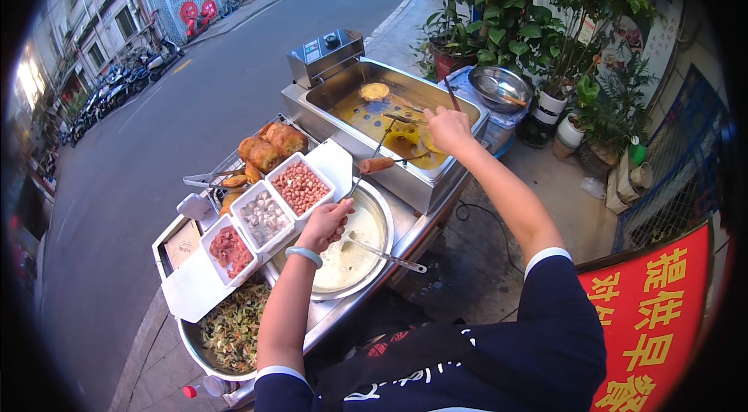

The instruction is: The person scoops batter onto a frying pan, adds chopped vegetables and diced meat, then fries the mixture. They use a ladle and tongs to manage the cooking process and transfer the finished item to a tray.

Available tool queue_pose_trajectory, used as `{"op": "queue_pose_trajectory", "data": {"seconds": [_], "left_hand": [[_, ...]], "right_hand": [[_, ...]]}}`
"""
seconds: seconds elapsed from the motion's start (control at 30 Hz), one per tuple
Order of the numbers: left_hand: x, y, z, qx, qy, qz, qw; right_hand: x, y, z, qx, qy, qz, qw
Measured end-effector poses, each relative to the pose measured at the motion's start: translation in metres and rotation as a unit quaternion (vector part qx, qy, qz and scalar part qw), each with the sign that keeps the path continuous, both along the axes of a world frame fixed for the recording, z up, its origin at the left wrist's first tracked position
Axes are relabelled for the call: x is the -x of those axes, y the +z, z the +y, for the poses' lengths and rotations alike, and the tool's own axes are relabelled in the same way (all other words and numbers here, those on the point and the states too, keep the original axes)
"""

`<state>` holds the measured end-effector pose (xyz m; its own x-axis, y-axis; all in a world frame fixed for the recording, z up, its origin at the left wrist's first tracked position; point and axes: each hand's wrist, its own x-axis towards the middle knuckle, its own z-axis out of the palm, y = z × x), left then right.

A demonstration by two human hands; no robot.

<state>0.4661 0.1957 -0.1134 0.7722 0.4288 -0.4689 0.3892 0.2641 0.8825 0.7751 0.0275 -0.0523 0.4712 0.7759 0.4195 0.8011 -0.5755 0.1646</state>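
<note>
My left hand (326, 227) is closed around the lower end of a long thin metal rod (384, 136), over the rim of a basin of pale batter (333, 272). The rod slants up to the oil-filled fryer (421, 193). Over the oil, my right hand (451, 129) grips a thin dark utensil (406, 119), whose exact kind is unclear. Its tip is near the rod's upper end. One round golden fritter (374, 91) floats at the fryer's far end. A wooden-handled tool (376, 165) rests across the near rim, its metal end over the oil. A metal spoon (388, 254) leans in the batter.
White boxes hold peanuts (300, 187), greyish shellfish-like pieces (266, 216) and raw meat (231, 251). Chopped vegetables (234, 324) fill a bowl below. Fried pieces (272, 146) and tongs (213, 181) lie on a wire rack. A steel bowl (501, 88) stands beyond the fryer.
</note>
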Motion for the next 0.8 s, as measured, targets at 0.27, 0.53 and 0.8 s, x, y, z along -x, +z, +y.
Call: {"op": "queue_pose_trajectory", "data": {"seconds": [0.27, 0.53, 0.8], "left_hand": [[0.003, -0.001, 0.001, -0.007, -0.003, -0.009, 1.0], [0.007, -0.002, 0.006, -0.037, 0.007, 0.004, 0.999], [0.008, -0.004, 0.01, -0.06, 0.012, -0.007, 0.998]], "right_hand": [[-0.016, -0.004, -0.001, -0.014, 0.057, -0.038, 0.998], [-0.024, -0.001, -0.009, 0.007, 0.098, -0.055, 0.994], [-0.028, 0.008, -0.003, 0.102, 0.085, -0.053, 0.99]]}}
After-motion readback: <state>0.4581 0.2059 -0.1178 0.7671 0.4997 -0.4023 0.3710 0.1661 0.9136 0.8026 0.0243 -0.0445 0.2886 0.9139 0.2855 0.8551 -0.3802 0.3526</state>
